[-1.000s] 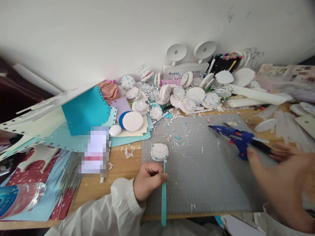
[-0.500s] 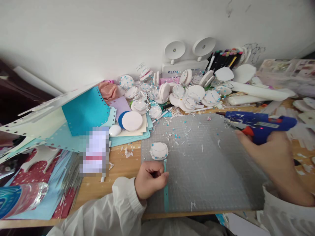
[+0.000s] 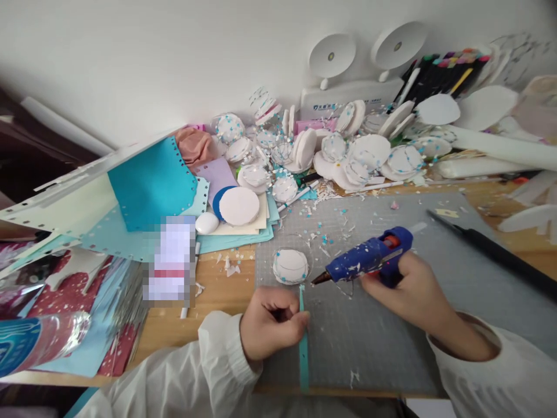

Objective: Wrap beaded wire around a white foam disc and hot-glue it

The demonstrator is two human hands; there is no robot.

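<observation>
My right hand (image 3: 411, 296) grips a blue hot glue gun (image 3: 368, 255), whose dark nozzle points left and down, just right of a round white piece (image 3: 290, 266). Wire with small blue beads rings that piece, which lies on the grey cutting mat (image 3: 374, 342). My left hand (image 3: 274, 319) is closed below the white piece, its thumb and forefinger pinched at a narrow teal paper strip (image 3: 303, 360). The strip's upper tip ends close to the white piece's lower edge. The curled fingers hide part of the strip.
Many white rounds with beaded wire (image 3: 334, 148) are heaped along the wall. A black-handled knife-like tool (image 3: 505, 255) lies on the mat's right. Coloured paper sheets (image 3: 152, 180) and a plastic bottle (image 3: 43, 342) are at the left. Scraps dot the mat.
The glue gun in my right hand has come leftward and down, its nozzle now beside the white piece. The black tool at the right shows now. My left hand stays by the strip.
</observation>
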